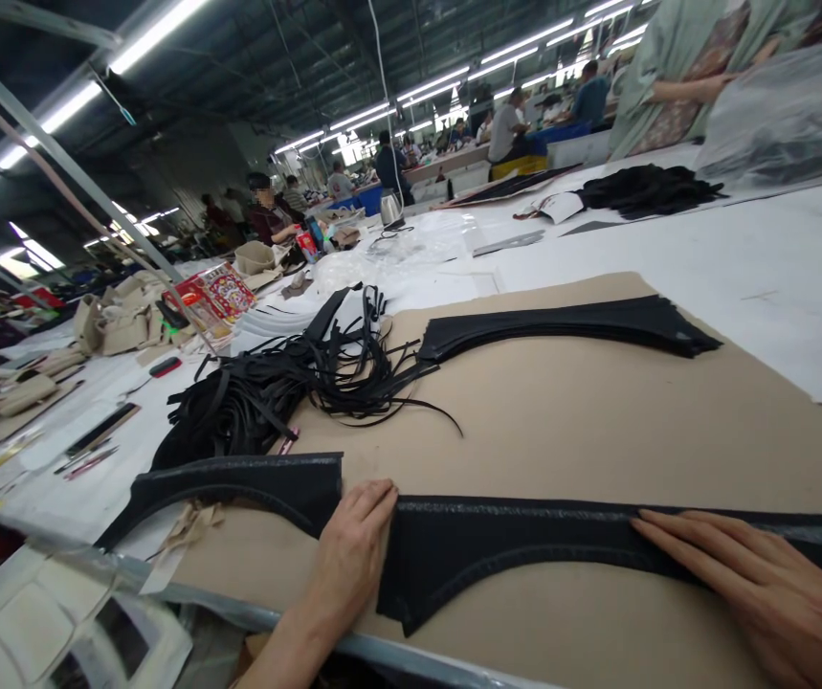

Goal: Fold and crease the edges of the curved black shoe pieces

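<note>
A long black curved fabric piece (511,526) lies along the front of the tan sheet (561,421), with pale grey streaks along its upper edge. My left hand (357,536) is at its left end, fingers bent and close together over the edge; the thumb is hidden. Across the right part of the same piece, my right hand (762,574) rests flat with fingers stretched out. Left of my left hand is another black curved piece (238,478), similar in shape. A stack of black curved pieces (561,325) sits farther back on the sheet.
A tangled heap of black strips (259,392) lies at the left. Behind are a metal ruler (507,243), a black fabric pile (651,189) and clear plastic (411,249). A person in a light green garment (698,77) stands across the white table (762,258).
</note>
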### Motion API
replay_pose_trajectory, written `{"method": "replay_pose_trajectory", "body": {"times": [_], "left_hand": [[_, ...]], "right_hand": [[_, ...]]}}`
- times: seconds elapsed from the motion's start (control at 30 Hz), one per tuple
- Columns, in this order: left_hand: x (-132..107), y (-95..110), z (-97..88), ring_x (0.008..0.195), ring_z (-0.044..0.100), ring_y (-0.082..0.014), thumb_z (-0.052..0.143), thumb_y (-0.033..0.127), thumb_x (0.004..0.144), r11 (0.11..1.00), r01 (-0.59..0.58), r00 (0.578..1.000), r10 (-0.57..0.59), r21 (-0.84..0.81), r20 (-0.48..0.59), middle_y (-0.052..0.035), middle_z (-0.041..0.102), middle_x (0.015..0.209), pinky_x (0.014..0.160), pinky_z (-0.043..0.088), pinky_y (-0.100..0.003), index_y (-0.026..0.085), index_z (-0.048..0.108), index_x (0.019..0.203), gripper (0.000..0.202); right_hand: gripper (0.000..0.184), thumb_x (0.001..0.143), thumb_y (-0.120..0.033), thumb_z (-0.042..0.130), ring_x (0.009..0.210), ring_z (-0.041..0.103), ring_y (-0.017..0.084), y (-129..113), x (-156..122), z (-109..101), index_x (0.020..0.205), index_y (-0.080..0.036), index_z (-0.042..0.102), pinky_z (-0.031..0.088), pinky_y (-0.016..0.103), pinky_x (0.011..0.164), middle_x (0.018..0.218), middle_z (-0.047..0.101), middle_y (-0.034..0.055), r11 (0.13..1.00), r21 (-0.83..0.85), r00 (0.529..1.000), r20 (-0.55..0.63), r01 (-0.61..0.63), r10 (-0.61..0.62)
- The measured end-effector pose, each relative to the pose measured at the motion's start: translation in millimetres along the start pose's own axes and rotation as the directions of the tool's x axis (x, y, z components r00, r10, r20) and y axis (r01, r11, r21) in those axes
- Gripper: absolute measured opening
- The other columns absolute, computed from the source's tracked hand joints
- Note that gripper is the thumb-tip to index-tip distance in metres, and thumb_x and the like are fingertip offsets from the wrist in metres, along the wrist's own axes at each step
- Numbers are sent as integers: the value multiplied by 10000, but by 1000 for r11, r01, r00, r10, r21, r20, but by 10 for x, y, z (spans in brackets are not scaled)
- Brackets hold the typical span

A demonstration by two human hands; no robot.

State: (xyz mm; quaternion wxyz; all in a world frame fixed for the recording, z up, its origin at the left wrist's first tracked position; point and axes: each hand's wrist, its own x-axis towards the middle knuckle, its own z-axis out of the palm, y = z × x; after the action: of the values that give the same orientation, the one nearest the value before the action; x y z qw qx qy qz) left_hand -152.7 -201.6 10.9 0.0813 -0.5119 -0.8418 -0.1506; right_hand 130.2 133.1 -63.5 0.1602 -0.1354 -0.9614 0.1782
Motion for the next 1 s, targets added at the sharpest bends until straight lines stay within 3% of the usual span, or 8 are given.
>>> {"method": "replay_pose_trajectory", "body": {"times": [0.13, 0.3, 0.47, 0.7, 0.9, 1.0], "left_hand": [[126, 56, -60, 1021, 610, -170, 351, 139, 939, 955, 186, 982, -190, -232, 7, -81, 669, 1054, 927, 521, -339, 172, 662, 1068, 338], [339, 106, -130, 1005, 570, -199, 492, 137, 871, 917, 345, 930, -305, -201, 205, -57, 638, 1003, 926, 458, -351, 190, 643, 1011, 213], [447, 81, -121, 895, 543, -196, 529, 45, 772, 918, 351, 912, -291, -183, 288, -26, 596, 859, 816, 428, -323, 190, 590, 797, 160], [494, 48, -121, 835, 515, -188, 492, 13, 738, 926, 318, 913, -242, -202, 328, -11, 568, 799, 753, 389, -311, 191, 521, 741, 180], [460, 3, -93, 875, 521, -183, 475, 7, 750, 929, 269, 926, -176, -254, 335, -7, 585, 844, 794, 395, -309, 200, 563, 878, 248], [449, 1, -95, 883, 522, -189, 471, 15, 764, 931, 250, 930, -154, -267, 333, -14, 584, 836, 805, 398, -314, 199, 581, 815, 220]], "right_hand": [[424, 841, -247, 442, 1169, 542, 325, -102, 85, -58, 1212, -393, 586, 476, 485, 965, 1297, 532, 59, 1000, -8, 999, -46, -7, 7], [218, 910, -356, 422, 946, 600, 264, -435, 403, -254, 1007, -253, 588, 481, 434, 817, 1014, 618, 83, 999, -43, 986, -165, 22, -29], [186, 947, -306, 439, 964, 557, 227, -1044, 829, -243, 1023, -222, 587, 421, 402, 856, 1049, 607, 65, 995, 9, 993, -57, 99, -99], [86, 887, -195, 579, 970, 528, 243, -1856, 1322, 129, 970, -189, 604, 388, 409, 869, 1001, 605, 61, 989, 39, 965, 213, 145, -150], [107, 894, -134, 513, 948, 519, 240, -1998, 1434, 277, 941, -182, 596, 363, 400, 843, 967, 595, 59, 991, 9, 954, 268, 137, -134], [91, 892, -140, 519, 936, 512, 221, -1957, 1458, 284, 902, -183, 598, 352, 377, 840, 961, 582, 55, 990, 78, 947, 291, 119, -136]]}}
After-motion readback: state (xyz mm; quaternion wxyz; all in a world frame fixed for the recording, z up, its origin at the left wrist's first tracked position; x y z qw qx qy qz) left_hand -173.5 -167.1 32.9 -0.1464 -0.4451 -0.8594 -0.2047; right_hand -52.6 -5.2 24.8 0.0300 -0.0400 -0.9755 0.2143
